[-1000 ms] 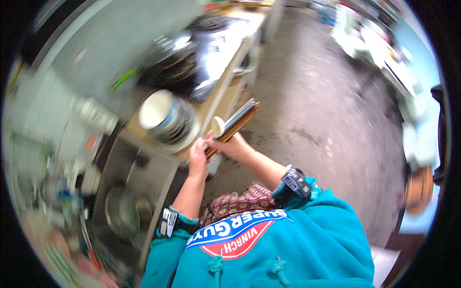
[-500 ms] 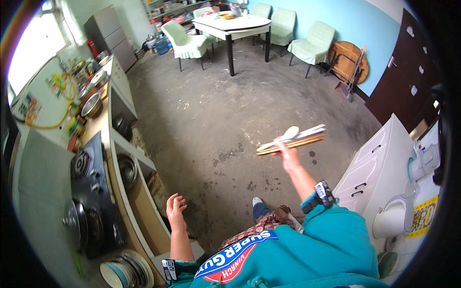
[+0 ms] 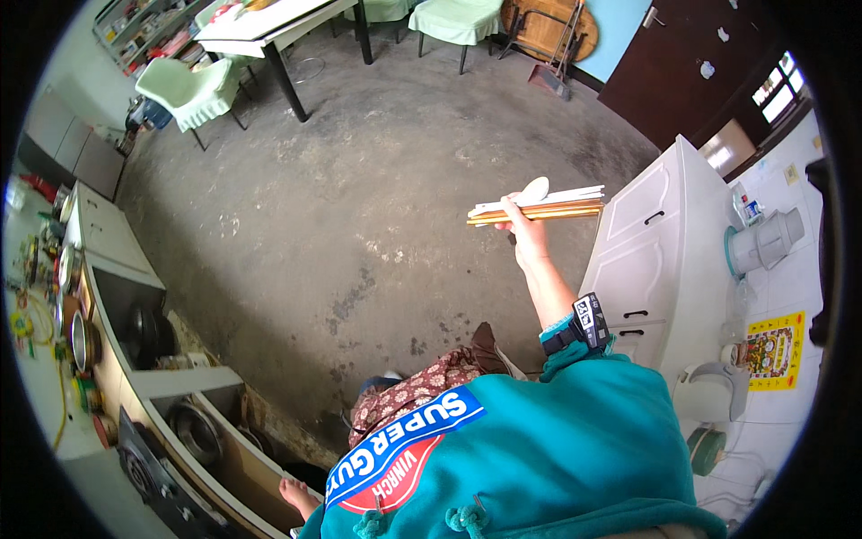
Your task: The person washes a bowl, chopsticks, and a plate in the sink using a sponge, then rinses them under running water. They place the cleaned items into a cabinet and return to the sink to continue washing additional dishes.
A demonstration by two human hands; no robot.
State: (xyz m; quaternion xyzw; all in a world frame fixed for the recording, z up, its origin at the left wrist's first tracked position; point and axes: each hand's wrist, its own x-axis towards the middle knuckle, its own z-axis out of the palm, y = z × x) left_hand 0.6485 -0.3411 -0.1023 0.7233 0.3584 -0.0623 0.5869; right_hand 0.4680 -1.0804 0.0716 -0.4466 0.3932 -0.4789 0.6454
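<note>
Standing on grey floor (image 3: 359, 225), dark patches spread just ahead of the feet. Worktop (image 3: 109, 355) along the left, shelves beneath it. White cabinet (image 3: 646, 234) on the right, dark handles. Brown door (image 3: 669, 76) upper right, pale marks on it. Teal hoodie (image 3: 557, 431) fills the lower middle. Green-covered chair (image 3: 190, 92) well off, upper left. Black hob (image 3: 148, 476) on the worktop, lower left; steel bowl (image 3: 83, 343) farther along. Yellow sheet (image 3: 774, 350) on the white tiles, far right. Right hand (image 3: 530, 235) out in front above the floor, arm stretched, grip closed round a bundle of chopsticks (image 3: 566, 211) and a spoon (image 3: 536, 189). Left hand (image 3: 296, 494) low, near the shelves, partly cut off by the hoodie; whether its grip holds anything, I can't make out. Chopsticks roughly side by side, ends jutting out both sides of the fist: brown ones nearer the body, white ones on the far side. Spoon pale, its rounded end just beyond the fingers, beside the white ones; handle hard to follow.
</note>
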